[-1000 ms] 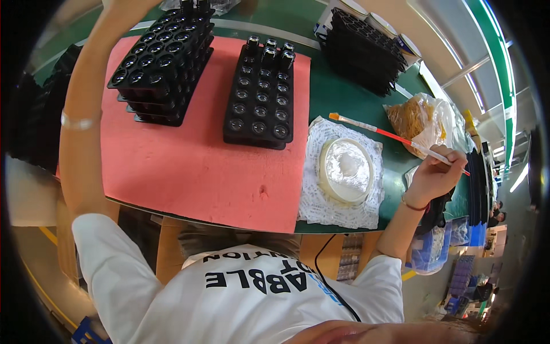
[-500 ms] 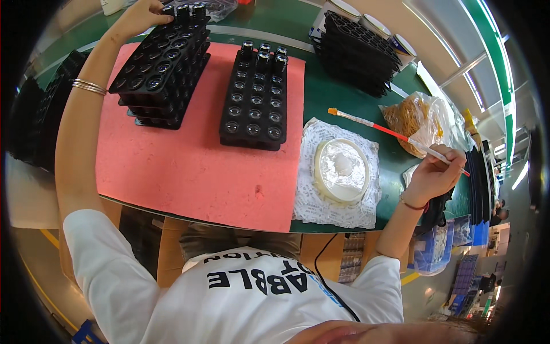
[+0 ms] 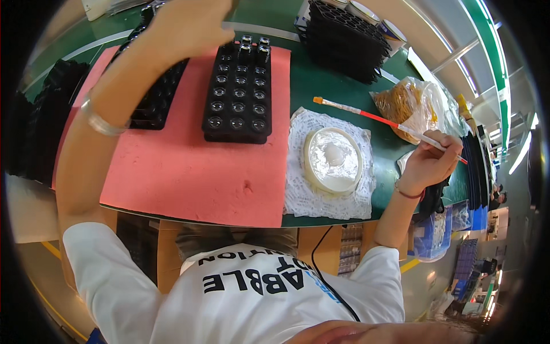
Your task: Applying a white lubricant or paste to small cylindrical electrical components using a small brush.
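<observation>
My left hand (image 3: 197,28), blurred by motion, reaches over the far end of the left black tray (image 3: 152,106), its fingertips at the far left corner of the right black tray (image 3: 236,109). What its fingers hold, if anything, is unclear. Several short black cylinders with glassy tops (image 3: 263,51) stand up from the right tray's far rows; round glassy pieces fill the nearer holes. Closed around a thin paintbrush (image 3: 378,116) with a white and red handle, my right hand (image 3: 432,160) is right of a round, shallow dish (image 3: 309,163) covered with clear film. The brush's orange tip points left.
Both trays rest on a pink mat (image 3: 189,183) over a green table. A white cloth (image 3: 358,206) lies under the dish. Stacked black honeycomb trays (image 3: 344,43) stand at the back, black trays (image 3: 46,120) at far left, and a clear bag of tan strands (image 3: 404,103) at right.
My left hand has swept right from the left tray to the far left corner of the right tray. My right hand keeps its hold on the paintbrush. The whole view has shifted slightly.
</observation>
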